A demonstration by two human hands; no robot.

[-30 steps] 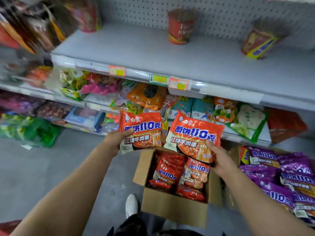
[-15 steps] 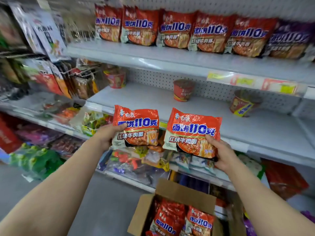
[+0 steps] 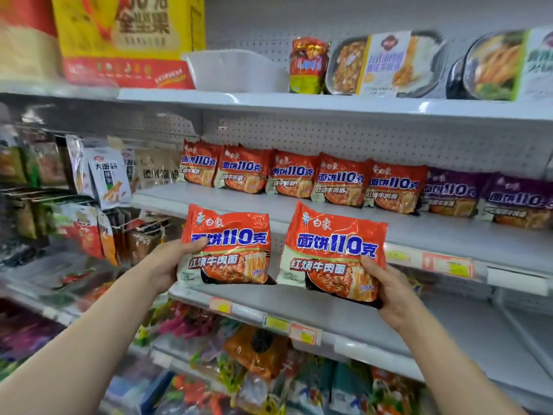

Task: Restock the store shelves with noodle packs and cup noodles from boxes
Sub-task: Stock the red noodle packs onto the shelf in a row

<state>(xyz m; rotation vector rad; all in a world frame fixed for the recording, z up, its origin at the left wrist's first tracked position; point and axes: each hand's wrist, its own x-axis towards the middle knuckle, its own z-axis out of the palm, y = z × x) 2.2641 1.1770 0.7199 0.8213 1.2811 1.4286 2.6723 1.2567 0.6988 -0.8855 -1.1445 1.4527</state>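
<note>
My left hand point(image 3: 167, 265) grips the left edge of an orange noodle pack point(image 3: 230, 247), thumb across its front. In my right hand point(image 3: 389, 295) is a second orange noodle pack point(image 3: 329, 250), held by its lower right corner. Both packs are upright in the air, just in front of the middle shelf point(image 3: 419, 232). At the back of that shelf stands a row of matching orange noodle packs point(image 3: 299, 178), with purple noodle packs point(image 3: 484, 199) to their right.
The top shelf point(image 3: 299, 100) carries a white plastic bin point(image 3: 236, 70), a red jar point(image 3: 308, 67) and boxed meal bowls point(image 3: 386, 64). Hanging snack bags point(image 3: 107, 178) fill the rack at left. Mixed bags point(image 3: 257, 351) crowd the low shelf under a bare shelf point(image 3: 449, 327).
Both hands have lifted the two packs from above the cardboard box up to the middle shelf's height. The view has tilted up, so the box has dropped out of sight.
</note>
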